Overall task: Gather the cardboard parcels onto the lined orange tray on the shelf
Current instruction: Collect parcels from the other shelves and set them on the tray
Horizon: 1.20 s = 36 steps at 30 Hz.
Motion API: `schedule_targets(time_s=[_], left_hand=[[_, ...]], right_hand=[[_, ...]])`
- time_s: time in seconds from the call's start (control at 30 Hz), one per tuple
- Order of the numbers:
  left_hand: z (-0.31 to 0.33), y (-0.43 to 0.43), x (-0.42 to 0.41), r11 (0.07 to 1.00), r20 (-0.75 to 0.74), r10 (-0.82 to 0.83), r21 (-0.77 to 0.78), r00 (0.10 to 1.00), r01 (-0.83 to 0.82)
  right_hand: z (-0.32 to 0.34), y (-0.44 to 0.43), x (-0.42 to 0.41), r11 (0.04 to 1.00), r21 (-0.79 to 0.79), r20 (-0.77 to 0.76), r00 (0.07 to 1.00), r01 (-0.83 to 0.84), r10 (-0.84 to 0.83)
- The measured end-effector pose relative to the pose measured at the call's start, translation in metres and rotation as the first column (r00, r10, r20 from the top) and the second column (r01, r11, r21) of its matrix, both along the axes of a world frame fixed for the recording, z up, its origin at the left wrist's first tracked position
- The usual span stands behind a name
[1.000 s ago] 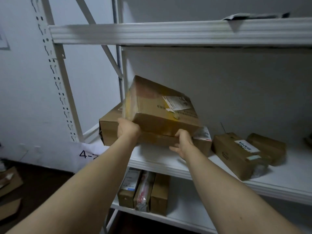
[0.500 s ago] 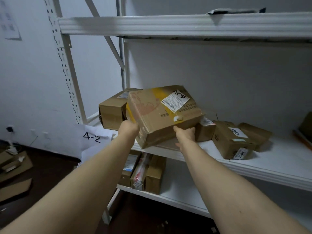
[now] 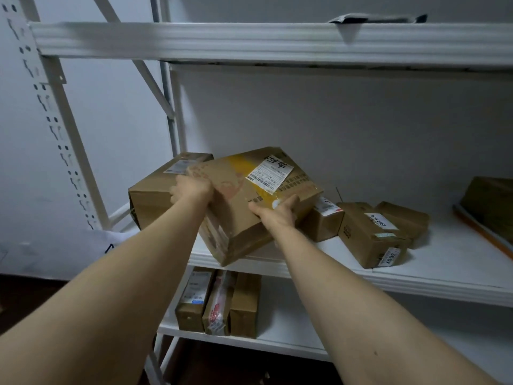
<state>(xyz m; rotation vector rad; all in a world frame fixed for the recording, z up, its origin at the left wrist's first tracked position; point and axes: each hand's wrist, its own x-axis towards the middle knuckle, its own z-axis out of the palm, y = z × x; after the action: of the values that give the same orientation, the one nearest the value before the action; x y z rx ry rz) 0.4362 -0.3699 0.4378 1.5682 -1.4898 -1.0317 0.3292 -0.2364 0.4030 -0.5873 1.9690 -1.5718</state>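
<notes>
Both hands on big parcel [image 3: 249,195], tilted, w/ near corner hanging over front edge of mid shelf [image 3: 444,262]. Left hand [image 3: 191,190] grips its upper-left edge; right hand [image 3: 274,215] holds the near edge by the yellow tape. White label on top. Behind at left: brown box [image 3: 150,195]. To the right: small box [image 3: 323,220], then labelled box [image 3: 369,237] & plain box [image 3: 405,218] just behind it. Orange tray [image 3: 485,234] at far right, cut off by frame, w/ a box on it. Three boxes [image 3: 219,301] upright, side by side, on lower shelf [image 3: 291,329].
</notes>
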Motion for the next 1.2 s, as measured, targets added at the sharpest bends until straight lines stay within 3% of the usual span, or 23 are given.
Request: schedule_targets(time_s=[0.2,0.47,0.7,0.83,0.9,1.03,1.1,1.2], left_hand=[[0.0,-0.033,-0.016,0.982,-0.041,-0.178,-0.069,0.983,0.175],[0.008,-0.015,-0.012,0.987,-0.183,-0.139,-0.107,0.973,0.121],[0.013,0.046,-0.007,0.965,-0.179,-0.112,-0.254,0.978,0.064],[0.004,0.077,-0.011,0.937,-0.096,-0.165,-0.327,0.982,0.126],[0.003,0.097,-0.013,0.942,0.009,-0.167,-0.294,0.986,0.163],[0.002,0.123,-0.014,0.972,0.144,-0.224,-0.035,0.964,0.232],[-0.005,0.124,-0.015,0.964,0.041,-0.265,0.047,0.963,0.263],[-0.009,0.119,-0.013,0.974,-0.223,-0.21,0.037,0.952,0.223]], right_hand=[[-0.007,-0.008,-0.013,0.989,-0.124,0.121,0.991,0.075,-0.06],[-0.016,-0.008,-0.014,0.975,-0.153,0.115,0.983,0.159,-0.142],[-0.011,0.032,-0.01,0.98,0.069,-0.115,0.977,0.186,-0.177],[-0.005,0.056,-0.003,0.998,0.0,-0.151,0.987,0.063,-0.062],[0.003,0.071,0.002,0.995,-0.1,-0.111,0.993,0.021,-0.032],[0.015,0.079,0.005,0.99,-0.136,-0.06,0.998,-0.032,0.024],[0.016,0.079,0.005,0.995,-0.099,-0.038,0.999,0.003,-0.006],[0.013,0.082,-0.003,0.996,0.017,0.013,0.996,0.085,-0.085]])
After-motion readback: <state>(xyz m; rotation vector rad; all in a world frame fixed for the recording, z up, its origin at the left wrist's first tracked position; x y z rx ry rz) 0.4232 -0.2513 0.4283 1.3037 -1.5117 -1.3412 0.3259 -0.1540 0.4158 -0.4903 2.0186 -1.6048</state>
